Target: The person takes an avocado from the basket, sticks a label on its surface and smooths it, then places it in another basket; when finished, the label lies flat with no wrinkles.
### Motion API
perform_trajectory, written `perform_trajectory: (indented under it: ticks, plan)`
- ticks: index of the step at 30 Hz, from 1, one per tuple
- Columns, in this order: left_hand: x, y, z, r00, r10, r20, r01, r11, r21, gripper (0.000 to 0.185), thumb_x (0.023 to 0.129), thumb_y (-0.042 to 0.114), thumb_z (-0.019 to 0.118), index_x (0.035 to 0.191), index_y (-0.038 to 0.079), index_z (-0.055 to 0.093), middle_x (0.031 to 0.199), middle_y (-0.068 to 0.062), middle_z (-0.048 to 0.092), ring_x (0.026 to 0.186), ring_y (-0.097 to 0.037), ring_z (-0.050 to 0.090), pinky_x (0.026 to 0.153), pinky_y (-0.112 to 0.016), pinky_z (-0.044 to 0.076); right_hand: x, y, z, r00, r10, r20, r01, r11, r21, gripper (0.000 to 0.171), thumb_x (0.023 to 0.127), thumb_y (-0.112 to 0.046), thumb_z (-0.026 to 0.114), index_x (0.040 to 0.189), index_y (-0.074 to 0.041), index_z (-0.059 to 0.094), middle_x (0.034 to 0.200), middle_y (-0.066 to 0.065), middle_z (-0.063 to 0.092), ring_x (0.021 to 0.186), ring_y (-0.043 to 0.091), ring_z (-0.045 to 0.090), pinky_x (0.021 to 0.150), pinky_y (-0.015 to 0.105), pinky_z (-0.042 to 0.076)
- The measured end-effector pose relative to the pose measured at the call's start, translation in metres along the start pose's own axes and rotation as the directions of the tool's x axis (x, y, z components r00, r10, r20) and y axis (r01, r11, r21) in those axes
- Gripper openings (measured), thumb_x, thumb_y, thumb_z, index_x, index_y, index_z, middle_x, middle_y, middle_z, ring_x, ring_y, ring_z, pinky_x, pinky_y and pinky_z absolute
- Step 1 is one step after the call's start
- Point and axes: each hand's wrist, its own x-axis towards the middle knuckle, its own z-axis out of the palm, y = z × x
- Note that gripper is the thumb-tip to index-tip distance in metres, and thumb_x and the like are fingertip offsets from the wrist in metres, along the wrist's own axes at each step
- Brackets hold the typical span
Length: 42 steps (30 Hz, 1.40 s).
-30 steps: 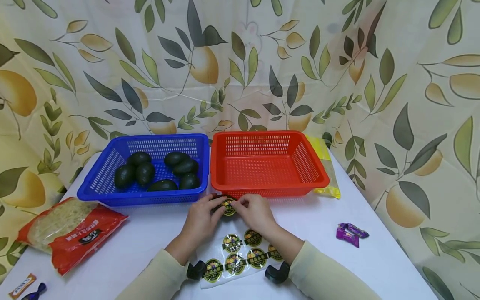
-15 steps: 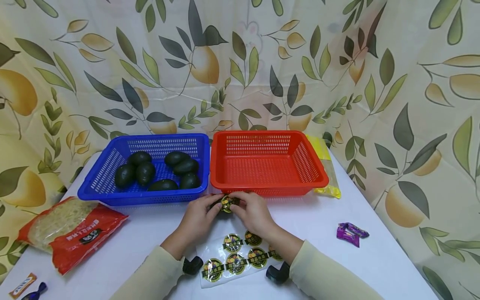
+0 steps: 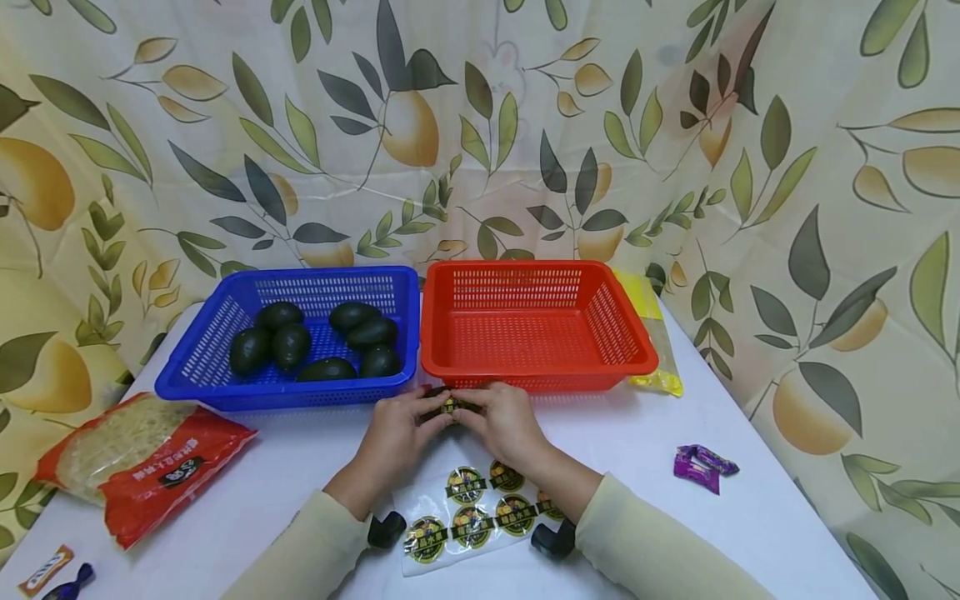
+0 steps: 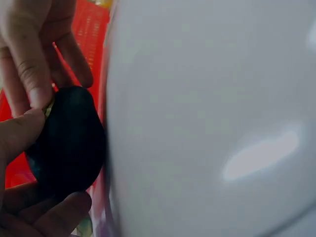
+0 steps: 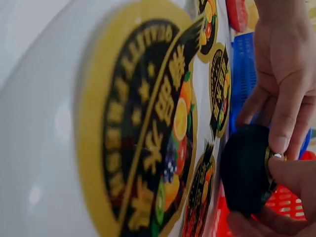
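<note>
At the far left of the white surface [image 3: 622,475], by its near edge, a small orange-and-white wrapped sweet [image 3: 47,572] lies just beside a dark blue twist-wrapped sweet [image 3: 70,584]. Beyond them a red bag [image 3: 168,479] with a clear window lies at a slant, pale contents showing, its far end close to the blue basket [image 3: 277,395], which holds seven dark green avocados [image 3: 291,347]. In front of where the baskets meet, the person's left hand [image 3: 393,435] holds another avocado [image 4: 69,143], thumb and fingers curled about it. On its skin, mostly covered by the thumbs, I can make out a gold-and-black sticker [image 3: 451,406]. The right hand [image 3: 512,427] grips the same fruit from the other side. Nearer the person, a backing sheet [image 3: 420,499] of round fruit-print labels [image 3: 472,527] lies between the forearms, partly hidden by the right one. The red basket [image 3: 517,337] stands just beyond the hands, a yellow-edged bag [image 3: 660,343] partly hidden at its right side. Farthest right, two purple-wrapped sweets [image 3: 702,467] lie together.
</note>
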Motion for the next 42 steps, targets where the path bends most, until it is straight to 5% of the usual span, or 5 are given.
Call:
perform_trajectory:
  ticks: [18, 26, 32, 36, 42]
  plan:
    - [0.007, -0.013, -0.01, 0.999, -0.018, 0.03, 0.022, 0.991, -0.129, 0.034, 0.089, 0.016, 0.082, 0.123, 0.015, 0.077, 0.138, -0.019, 0.066, 0.133, -0.036, 0.061, 0.108, -0.051, 0.05, 0.013, 0.002, -0.009, 0.963, 0.256, 0.086, -0.265, 0.956, 0.125, 0.009, 0.08, -0.023, 0.091, 0.081, -0.022, 0.081, 0.084, -0.009, 0.078, 0.085, 0.014, 0.069, 0.076, 0.034, 0.052]
    - [0.004, -0.013, -0.004, 0.996, -0.074, 0.056, 0.082, 0.985, -0.154, 0.035, 0.091, 0.02, 0.08, 0.126, 0.022, 0.077, 0.134, -0.008, 0.071, 0.128, -0.029, 0.065, 0.107, -0.05, 0.052, 0.005, -0.001, 0.003, 0.967, 0.12, 0.223, -0.129, 0.991, 0.028, 0.067, 0.082, -0.027, 0.09, 0.141, -0.012, 0.063, 0.13, 0.012, 0.072, 0.118, 0.033, 0.067, 0.1, 0.051, 0.053]
    - [0.002, -0.005, 0.0, 0.985, -0.141, 0.094, 0.156, 0.971, -0.181, 0.037, 0.095, 0.029, 0.077, 0.131, 0.019, 0.073, 0.125, -0.001, 0.075, 0.113, -0.02, 0.071, 0.096, -0.042, 0.059, 0.008, -0.003, -0.007, 0.941, 0.052, 0.335, -0.047, 0.999, -0.023, 0.065, 0.08, -0.032, 0.089, 0.137, -0.014, 0.064, 0.121, 0.009, 0.073, 0.111, 0.028, 0.067, 0.093, 0.045, 0.055]
    - [0.006, 0.002, 0.0, 0.948, -0.27, 0.166, 0.316, 0.855, -0.411, 0.042, 0.1, 0.033, 0.07, 0.133, 0.007, 0.068, 0.116, -0.007, 0.076, 0.098, -0.018, 0.074, 0.085, -0.037, 0.062, 0.009, -0.009, -0.04, 0.903, -0.001, 0.429, -0.022, 0.999, 0.049, 0.052, 0.079, -0.03, 0.087, 0.125, -0.016, 0.067, 0.105, -0.002, 0.071, 0.093, 0.015, 0.064, 0.079, 0.032, 0.056]
    - [0.015, 0.017, 0.002, 0.875, -0.394, 0.281, 0.464, 0.516, -0.72, 0.035, 0.105, 0.03, 0.063, 0.118, -0.002, 0.061, 0.116, -0.015, 0.075, 0.107, -0.027, 0.074, 0.098, -0.041, 0.059, 0.038, -0.023, -0.112, 0.857, -0.049, 0.513, -0.025, 0.99, 0.137, 0.049, 0.079, -0.026, 0.086, 0.122, -0.017, 0.065, 0.107, -0.003, 0.069, 0.094, 0.018, 0.065, 0.077, 0.03, 0.059]
